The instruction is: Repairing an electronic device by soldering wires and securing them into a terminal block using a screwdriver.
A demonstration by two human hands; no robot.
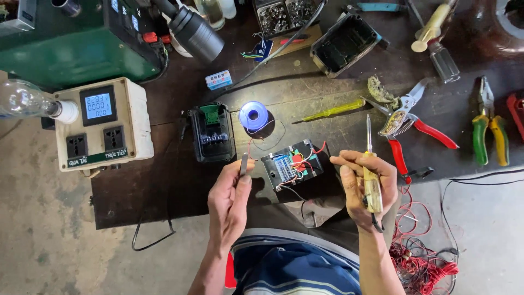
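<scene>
**Iron and tweezers flank the board**

R hand (367,188) fisted round yellow soldering iron (371,177), long axis upright, tip away from body. Circuit board (293,165) lies just left of it, btw both hands. L hand (229,199) pinches tweezers (243,164), slightly nearer.

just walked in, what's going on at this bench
A person sits at a dark workbench doing electronics work. The right hand grips a yellow-handled soldering iron, tip pointing up and away. The left hand pinches a thin grey tool. Between the hands lies an open black case showing a circuit board and red wires. A solder spool sits just beyond it, red pruners to the right.
</scene>
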